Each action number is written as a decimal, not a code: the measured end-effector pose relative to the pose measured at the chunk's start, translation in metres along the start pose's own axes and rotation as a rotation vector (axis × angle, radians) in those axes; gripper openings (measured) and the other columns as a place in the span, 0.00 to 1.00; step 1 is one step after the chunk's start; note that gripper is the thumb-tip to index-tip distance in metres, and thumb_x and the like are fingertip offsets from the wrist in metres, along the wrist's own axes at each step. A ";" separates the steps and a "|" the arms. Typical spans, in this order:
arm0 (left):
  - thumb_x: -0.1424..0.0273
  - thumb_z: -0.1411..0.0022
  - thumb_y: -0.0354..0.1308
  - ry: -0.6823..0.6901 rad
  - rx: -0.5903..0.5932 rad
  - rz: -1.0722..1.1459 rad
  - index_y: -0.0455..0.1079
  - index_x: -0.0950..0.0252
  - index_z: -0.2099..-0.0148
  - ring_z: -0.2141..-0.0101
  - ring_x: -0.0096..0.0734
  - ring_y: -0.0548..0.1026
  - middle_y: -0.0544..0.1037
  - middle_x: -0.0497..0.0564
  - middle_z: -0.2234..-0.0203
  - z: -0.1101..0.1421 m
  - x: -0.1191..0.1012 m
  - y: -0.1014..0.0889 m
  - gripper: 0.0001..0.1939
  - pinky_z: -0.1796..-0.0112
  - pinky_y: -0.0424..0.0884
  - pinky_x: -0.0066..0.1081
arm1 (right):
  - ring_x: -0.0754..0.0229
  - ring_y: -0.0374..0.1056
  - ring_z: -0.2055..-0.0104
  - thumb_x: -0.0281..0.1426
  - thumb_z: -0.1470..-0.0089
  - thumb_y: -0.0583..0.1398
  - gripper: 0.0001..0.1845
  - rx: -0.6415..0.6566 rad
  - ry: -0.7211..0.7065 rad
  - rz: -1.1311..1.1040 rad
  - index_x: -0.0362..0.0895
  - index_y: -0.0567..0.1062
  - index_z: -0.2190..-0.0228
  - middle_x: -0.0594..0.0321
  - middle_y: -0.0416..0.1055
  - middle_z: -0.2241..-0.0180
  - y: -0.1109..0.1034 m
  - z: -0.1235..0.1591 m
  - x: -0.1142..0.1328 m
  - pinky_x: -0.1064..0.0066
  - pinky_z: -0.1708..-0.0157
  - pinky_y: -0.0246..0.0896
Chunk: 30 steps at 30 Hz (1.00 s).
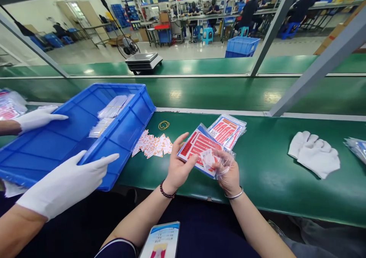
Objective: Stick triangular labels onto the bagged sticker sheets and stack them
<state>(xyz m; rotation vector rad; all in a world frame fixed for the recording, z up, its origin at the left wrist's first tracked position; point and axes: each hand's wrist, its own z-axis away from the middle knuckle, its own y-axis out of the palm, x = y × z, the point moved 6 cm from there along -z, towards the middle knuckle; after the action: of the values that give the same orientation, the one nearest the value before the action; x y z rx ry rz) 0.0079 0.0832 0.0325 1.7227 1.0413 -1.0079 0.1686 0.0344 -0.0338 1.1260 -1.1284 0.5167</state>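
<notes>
My left hand (182,160) grips the left edge of a clear plastic bag (197,145) with red, white and blue printed label sheets inside. At the bag's gathered right end, the fingers of my right hand (230,174) are closed on the plastic. A small white printed tag (207,158) shows at that end, near my right fingertips; whether it is inside the bag I cannot tell. Just beyond lies a stack of similar bagged labels (228,128) on the green table. A pile of small white and orange tags (153,144) spreads left of my left hand.
Two white-gloved hands of a co-worker (68,181) hold a blue crate (122,143) on the left, with plastic packets inside. Yellow rubber bands (164,125) lie behind the tags. White gloves (313,154) rest at right; a scale (143,62) stands beyond.
</notes>
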 end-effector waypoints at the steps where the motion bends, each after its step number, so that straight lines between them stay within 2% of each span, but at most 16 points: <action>1: 0.67 0.44 0.66 -0.104 0.000 0.058 0.68 0.61 0.46 0.60 0.34 0.78 0.78 0.52 0.57 0.000 0.008 0.002 0.24 0.56 0.75 0.33 | 0.52 0.75 0.62 0.40 0.68 0.74 0.24 -0.001 0.000 0.032 0.45 0.80 0.67 0.58 0.79 0.62 0.000 0.001 -0.001 0.59 0.58 0.73; 3: 0.64 0.46 0.67 -0.286 -0.010 0.134 0.72 0.65 0.53 0.58 0.38 0.78 0.80 0.54 0.58 0.002 0.023 0.007 0.19 0.54 0.74 0.37 | 0.54 0.75 0.63 0.40 0.67 0.74 0.22 -0.004 -0.011 0.115 0.45 0.79 0.67 0.59 0.78 0.63 0.001 0.001 0.000 0.60 0.59 0.73; 5: 0.65 0.50 0.70 -0.400 -0.027 0.170 0.74 0.66 0.57 0.57 0.39 0.77 0.80 0.54 0.59 0.004 0.031 0.011 0.19 0.52 0.73 0.38 | 0.54 0.74 0.62 0.39 0.64 0.73 0.21 0.012 -0.065 0.218 0.45 0.78 0.66 0.58 0.78 0.62 0.002 0.001 0.006 0.60 0.57 0.72; 7: 0.67 0.55 0.73 -0.451 -0.065 0.208 0.75 0.66 0.58 0.58 0.38 0.78 0.81 0.53 0.60 0.004 0.034 0.012 0.21 0.52 0.73 0.38 | 0.53 0.73 0.57 0.39 0.58 0.70 0.19 0.067 -0.165 0.354 0.45 0.78 0.62 0.57 0.77 0.58 0.004 0.000 0.018 0.58 0.52 0.70; 9: 0.69 0.58 0.74 -0.472 -0.134 0.241 0.74 0.67 0.60 0.60 0.38 0.78 0.81 0.52 0.62 0.003 0.035 0.009 0.22 0.54 0.73 0.38 | 0.52 0.72 0.53 0.38 0.53 0.68 0.19 0.180 -0.267 0.527 0.46 0.78 0.58 0.55 0.75 0.55 0.009 -0.002 0.029 0.57 0.49 0.67; 11: 0.69 0.60 0.74 -0.482 -0.193 0.253 0.74 0.67 0.61 0.62 0.37 0.78 0.81 0.52 0.63 0.001 0.036 0.004 0.22 0.55 0.73 0.38 | 0.52 0.70 0.52 0.39 0.51 0.67 0.19 0.294 -0.339 0.682 0.47 0.78 0.56 0.54 0.73 0.54 0.015 -0.003 0.037 0.57 0.50 0.68; 13: 0.69 0.61 0.75 -0.486 -0.213 0.252 0.74 0.67 0.61 0.63 0.37 0.78 0.81 0.52 0.63 0.001 0.037 0.000 0.22 0.56 0.73 0.37 | 0.51 0.69 0.50 0.39 0.51 0.67 0.20 0.349 -0.383 0.772 0.47 0.79 0.56 0.53 0.70 0.52 0.019 -0.003 0.041 0.58 0.51 0.69; 17: 0.69 0.58 0.74 -0.471 -0.231 0.289 0.74 0.67 0.60 0.61 0.37 0.78 0.81 0.52 0.63 0.001 0.035 -0.014 0.22 0.56 0.73 0.36 | 0.50 0.64 0.44 0.38 0.52 0.68 0.11 0.283 -0.435 0.741 0.47 0.79 0.67 0.53 0.66 0.47 0.025 -0.002 0.049 0.55 0.43 0.62; 19: 0.70 0.57 0.74 -0.432 -0.303 0.334 0.73 0.66 0.57 0.59 0.38 0.77 0.80 0.52 0.60 -0.001 0.031 -0.035 0.23 0.55 0.73 0.36 | 0.53 0.70 0.52 0.39 0.50 0.66 0.11 0.192 -0.347 0.588 0.45 0.75 0.70 0.55 0.70 0.53 0.024 -0.008 0.047 0.56 0.49 0.67; 21: 0.70 0.54 0.73 -0.362 -0.396 0.400 0.72 0.63 0.53 0.55 0.38 0.76 0.79 0.51 0.57 -0.004 0.023 -0.063 0.25 0.53 0.72 0.36 | 0.59 0.72 0.66 0.42 0.49 0.65 0.14 0.105 -0.178 0.425 0.45 0.70 0.69 0.60 0.73 0.65 0.025 -0.019 0.036 0.61 0.63 0.72; 23: 0.68 0.47 0.69 -0.317 -0.456 0.454 0.71 0.61 0.51 0.54 0.36 0.75 0.79 0.50 0.55 -0.007 0.017 -0.089 0.21 0.54 0.72 0.34 | 0.60 0.70 0.72 0.46 0.52 0.66 0.20 0.103 -0.034 0.381 0.45 0.68 0.67 0.63 0.71 0.72 0.037 -0.032 0.020 0.65 0.71 0.71; 25: 0.66 0.39 0.62 -0.335 -0.483 0.491 0.71 0.59 0.53 0.56 0.33 0.76 0.79 0.49 0.57 -0.007 0.016 -0.105 0.12 0.59 0.73 0.30 | 0.56 0.71 0.66 0.52 0.56 0.66 0.26 0.142 -0.035 0.474 0.45 0.69 0.66 0.58 0.72 0.68 0.060 -0.043 0.009 0.63 0.70 0.71; 28: 0.67 0.35 0.57 -0.346 -0.489 0.573 0.73 0.57 0.56 0.61 0.28 0.76 0.80 0.46 0.60 -0.008 0.020 -0.104 0.06 0.63 0.72 0.27 | 0.51 0.70 0.56 0.57 0.53 0.60 0.31 0.234 -0.146 0.585 0.43 0.72 0.60 0.50 0.73 0.58 0.100 -0.047 0.005 0.60 0.63 0.71; 30: 0.67 0.39 0.62 -0.309 -0.448 0.646 0.73 0.57 0.55 0.60 0.28 0.76 0.80 0.45 0.59 -0.006 0.024 -0.093 0.08 0.60 0.72 0.29 | 0.54 0.71 0.58 0.55 0.49 0.58 0.30 0.363 -0.149 0.560 0.43 0.72 0.57 0.52 0.74 0.58 0.125 -0.040 0.007 0.62 0.62 0.71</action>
<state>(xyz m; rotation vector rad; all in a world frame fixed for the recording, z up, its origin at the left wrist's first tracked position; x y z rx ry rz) -0.0688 0.1206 -0.0116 1.3349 0.4124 -0.5421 0.0884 0.1183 0.0275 1.1638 -1.5299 1.1222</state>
